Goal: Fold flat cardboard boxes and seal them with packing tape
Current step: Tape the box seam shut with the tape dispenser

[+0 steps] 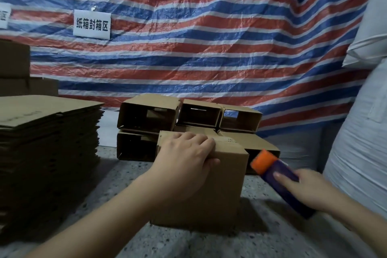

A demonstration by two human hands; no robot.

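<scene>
A folded brown cardboard box [222,182] stands on the speckled floor in the middle of the head view. My left hand [184,159] lies on its top, fingers curled over the near top edge, thumb on the front face. A strip of clear tape runs across the box top just right of my fingers. My right hand [314,190] grips a purple tape dispenser [280,176] with an orange roller end, held just right of the box's top right corner, apart from it.
A tall stack of flat cardboard sheets [48,142] fills the left. Several open-ended folded boxes [188,119] are piled behind the held box. A striped tarp [209,48] with a white sign hangs behind. White sacks [360,132] stand at the right.
</scene>
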